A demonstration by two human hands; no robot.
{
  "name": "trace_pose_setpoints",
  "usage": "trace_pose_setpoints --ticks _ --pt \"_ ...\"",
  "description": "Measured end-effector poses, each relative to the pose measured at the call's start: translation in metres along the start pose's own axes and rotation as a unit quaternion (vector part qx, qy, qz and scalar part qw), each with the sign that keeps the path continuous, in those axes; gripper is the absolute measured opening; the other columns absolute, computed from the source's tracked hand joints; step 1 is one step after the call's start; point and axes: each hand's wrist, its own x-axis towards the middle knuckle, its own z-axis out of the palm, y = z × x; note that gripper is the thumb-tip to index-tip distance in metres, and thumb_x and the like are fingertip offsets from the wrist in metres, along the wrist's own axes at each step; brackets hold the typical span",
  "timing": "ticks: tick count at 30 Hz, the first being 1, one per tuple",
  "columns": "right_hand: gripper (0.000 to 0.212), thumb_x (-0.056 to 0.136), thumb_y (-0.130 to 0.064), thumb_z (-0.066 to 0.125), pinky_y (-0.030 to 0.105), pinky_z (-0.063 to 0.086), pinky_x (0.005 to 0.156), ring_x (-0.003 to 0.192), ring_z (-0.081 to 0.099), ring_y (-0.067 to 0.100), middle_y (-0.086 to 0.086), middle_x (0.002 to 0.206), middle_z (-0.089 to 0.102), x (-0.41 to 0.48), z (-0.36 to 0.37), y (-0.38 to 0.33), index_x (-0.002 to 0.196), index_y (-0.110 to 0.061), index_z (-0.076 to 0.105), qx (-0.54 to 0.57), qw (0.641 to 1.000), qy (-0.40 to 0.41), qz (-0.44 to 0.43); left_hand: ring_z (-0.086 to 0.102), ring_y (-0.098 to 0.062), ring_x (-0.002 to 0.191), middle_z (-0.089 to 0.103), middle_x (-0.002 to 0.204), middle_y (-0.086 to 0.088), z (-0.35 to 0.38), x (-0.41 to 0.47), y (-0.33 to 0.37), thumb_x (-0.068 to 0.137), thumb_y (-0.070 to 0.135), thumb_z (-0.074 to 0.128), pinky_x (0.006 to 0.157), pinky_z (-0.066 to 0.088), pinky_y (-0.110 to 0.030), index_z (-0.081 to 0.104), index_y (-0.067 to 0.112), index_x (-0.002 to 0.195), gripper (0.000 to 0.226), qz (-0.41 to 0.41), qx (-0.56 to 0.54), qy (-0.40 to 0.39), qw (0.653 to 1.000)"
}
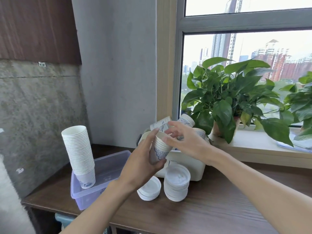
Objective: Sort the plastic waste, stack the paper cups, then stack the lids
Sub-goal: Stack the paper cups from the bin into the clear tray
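My left hand (pixel 141 163) grips a short stack of white paper cups with blue print (pixel 160 149), held upright above the table. My right hand (pixel 184 141) hovers just right of the stack's rim, fingers spread and loosely bent, holding nothing I can see. Behind them a white bin (pixel 189 168) holds several loose cups (pixel 185 120) lying on their sides. A tall stack of cups (pixel 78 154) stands in a clear purple tub (pixel 101 184) at the left. In front of the bin sit a tall stack of white lids (pixel 176 183) and a lower pile of lids (pixel 149 188).
The dark wooden table (pixel 219 208) runs along a grey wall and a window sill. Potted green plants (pixel 233 97) stand on the sill at the right, leaves hanging over the bin's far side. Open shelves lie under the table's front edge.
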Motion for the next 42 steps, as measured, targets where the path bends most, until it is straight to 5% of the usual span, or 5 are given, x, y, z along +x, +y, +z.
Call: trace_pose_setpoints --ticks 5,17,30,35,42 --pt "0.053 0.090 -0.037 0.064 0.022 0.051 0.080 0.105 0.057 0.010 -0.007 0.119 0.057 0.024 -0.004 0.020 0.137 -0.021 0.046 -0.045 0.997 0.067 0.007 0.060 -0.017 0.098 0.063 0.119 0.007 0.000 0.006 -0.008 0.080 0.028 0.076 0.084 0.050 -0.027 0.022 0.058 0.145 0.089 -0.009 -0.004 0.005 1.000" --pt "0.058 0.090 -0.024 0.065 0.044 0.046 0.097 0.116 0.053 0.026 0.008 0.137 0.050 0.097 -0.035 0.083 0.142 -0.013 0.040 -0.175 0.963 0.181 0.097 0.061 -0.007 0.107 0.058 0.129 0.025 0.010 0.026 -0.028 0.079 0.038 0.076 0.084 0.058 -0.042 0.019 0.065 0.142 0.089 -0.015 0.007 -0.006 1.000" --pt "0.024 0.090 -0.004 0.056 0.019 0.038 0.057 0.074 0.057 0.012 0.003 0.100 0.065 0.070 -0.045 0.061 0.112 -0.013 0.062 -0.117 0.966 0.225 0.040 0.063 -0.010 0.104 0.060 0.126 0.023 0.009 0.021 -0.022 0.079 0.036 0.077 0.085 0.058 -0.043 0.021 0.063 0.143 0.089 -0.022 0.008 -0.012 1.000" --pt "0.021 0.089 -0.004 0.060 0.011 0.037 0.061 0.064 0.049 -0.003 -0.018 0.066 0.046 0.042 -0.048 0.021 0.110 -0.009 0.064 -0.077 0.968 0.235 -0.042 0.061 -0.010 0.113 0.058 0.132 0.021 0.006 0.011 -0.011 0.078 0.036 0.077 0.093 0.054 -0.043 0.020 0.060 0.145 0.091 -0.026 0.004 -0.006 1.000" --pt "0.019 0.089 -0.006 0.064 0.019 0.040 0.058 0.052 0.035 0.007 -0.002 0.055 0.040 0.008 -0.033 -0.011 0.098 -0.022 0.063 -0.030 0.976 0.186 -0.111 0.064 -0.009 0.109 0.063 0.127 0.020 0.002 -0.003 0.002 0.075 0.044 0.076 0.093 0.054 -0.045 0.014 0.056 0.147 0.096 -0.040 -0.013 0.005 0.999"
